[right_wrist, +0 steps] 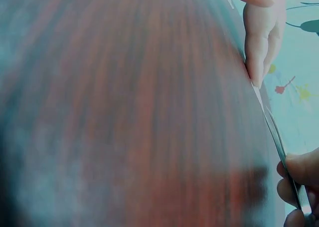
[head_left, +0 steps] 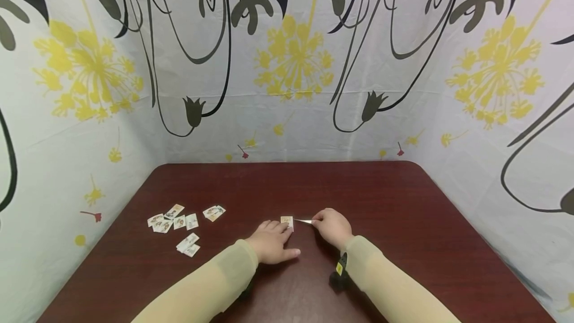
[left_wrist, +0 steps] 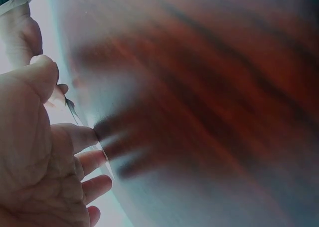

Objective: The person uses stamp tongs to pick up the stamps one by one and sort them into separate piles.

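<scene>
A small white paper piece (head_left: 287,220) with a printed picture lies flat on the dark red-brown table (head_left: 296,183). My left hand (head_left: 270,243) rests over its lower part, fingers extended and fingertips pressing on it, the thumb spread to the side. From the right, my right hand (head_left: 334,227) pinches a pair of slim metal tweezers (right_wrist: 277,137) between thumb and fingers. The tweezers' pointed tips reach toward the paper's right edge. In the right wrist view the tips stand close to the left fingertips, low over the tabletop.
Several similar printed paper pieces (head_left: 192,221) lie scattered on the table's left side, some overlapping. Another small overlapping group (head_left: 214,212) lies nearer the middle. A patterned white cloth (head_left: 287,128) hangs behind the table and along both sides.
</scene>
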Action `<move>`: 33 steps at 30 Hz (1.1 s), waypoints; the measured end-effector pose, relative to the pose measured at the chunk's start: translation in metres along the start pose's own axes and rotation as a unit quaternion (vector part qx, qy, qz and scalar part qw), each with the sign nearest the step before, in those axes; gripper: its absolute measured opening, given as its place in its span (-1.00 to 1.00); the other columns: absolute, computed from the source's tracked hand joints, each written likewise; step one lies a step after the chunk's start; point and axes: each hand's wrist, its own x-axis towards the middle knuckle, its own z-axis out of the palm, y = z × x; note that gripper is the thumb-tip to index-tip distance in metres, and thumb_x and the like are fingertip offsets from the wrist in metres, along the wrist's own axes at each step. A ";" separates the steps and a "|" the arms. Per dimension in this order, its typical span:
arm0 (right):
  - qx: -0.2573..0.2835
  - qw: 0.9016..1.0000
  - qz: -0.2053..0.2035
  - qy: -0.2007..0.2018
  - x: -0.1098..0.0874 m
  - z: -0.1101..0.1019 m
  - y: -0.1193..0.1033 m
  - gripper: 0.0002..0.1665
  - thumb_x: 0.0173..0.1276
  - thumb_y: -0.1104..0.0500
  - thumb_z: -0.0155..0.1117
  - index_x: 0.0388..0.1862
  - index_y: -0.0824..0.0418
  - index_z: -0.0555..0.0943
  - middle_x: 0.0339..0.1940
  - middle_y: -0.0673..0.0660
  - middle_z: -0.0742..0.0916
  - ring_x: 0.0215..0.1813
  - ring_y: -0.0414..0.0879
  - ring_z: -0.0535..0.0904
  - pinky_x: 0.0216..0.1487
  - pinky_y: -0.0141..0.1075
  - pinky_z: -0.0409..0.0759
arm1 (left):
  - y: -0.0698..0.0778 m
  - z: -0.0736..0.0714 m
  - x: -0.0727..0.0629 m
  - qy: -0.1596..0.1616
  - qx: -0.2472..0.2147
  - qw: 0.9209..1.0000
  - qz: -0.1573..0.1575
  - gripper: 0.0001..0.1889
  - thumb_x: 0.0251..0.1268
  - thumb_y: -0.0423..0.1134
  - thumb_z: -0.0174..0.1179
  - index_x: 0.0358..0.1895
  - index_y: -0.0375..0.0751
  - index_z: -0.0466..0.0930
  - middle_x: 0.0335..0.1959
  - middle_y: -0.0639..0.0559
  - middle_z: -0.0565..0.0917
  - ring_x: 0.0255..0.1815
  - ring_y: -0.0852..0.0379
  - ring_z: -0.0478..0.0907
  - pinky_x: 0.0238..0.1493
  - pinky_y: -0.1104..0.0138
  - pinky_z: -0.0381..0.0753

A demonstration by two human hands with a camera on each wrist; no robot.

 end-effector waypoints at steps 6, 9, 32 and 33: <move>0.011 1.000 0.008 -0.010 -0.001 0.001 -0.005 -0.88 0.29 0.08 0.30 -0.38 0.01 0.74 -0.25 -0.05 0.69 -0.19 -0.11 0.61 -0.13 -0.10 0.56 | 0.000 -0.001 0.000 -0.007 -0.005 1.000 -0.003 -0.21 0.35 0.37 -0.14 0.45 -0.11 0.26 0.45 -0.02 0.27 0.47 -0.05 0.14 0.44 0.08 0.02; 0.026 0.999 0.024 -0.013 -0.001 0.003 -0.005 -0.88 0.30 0.09 0.29 -0.39 0.01 0.74 -0.30 -0.07 0.70 -0.25 -0.14 0.60 -0.15 -0.11 0.56 | 0.000 -0.001 0.001 -0.009 -0.007 1.000 -0.004 -0.21 0.35 0.37 -0.14 0.45 -0.11 0.26 0.46 -0.02 0.26 0.47 -0.05 0.13 0.44 0.08 0.01; 0.070 0.995 0.070 -0.002 -0.008 0.005 -0.010 -0.85 0.31 0.13 0.26 -0.43 0.05 0.71 -0.38 -0.07 0.69 -0.33 -0.15 0.55 -0.22 -0.14 0.52 | 0.002 -0.005 -0.003 -0.005 -0.005 1.000 0.000 -0.22 0.34 0.35 -0.10 0.43 -0.14 0.28 0.44 -0.04 0.29 0.45 -0.06 0.16 0.42 0.08 0.06; 0.071 0.995 0.072 -0.003 -0.009 0.004 -0.009 -0.86 0.31 0.13 0.26 -0.43 0.05 0.71 -0.37 -0.07 0.69 -0.32 -0.15 0.55 -0.21 -0.14 0.52 | 0.002 -0.005 -0.003 -0.006 -0.005 1.000 0.001 -0.21 0.34 0.35 -0.10 0.44 -0.14 0.28 0.44 -0.03 0.28 0.45 -0.05 0.16 0.42 0.08 0.06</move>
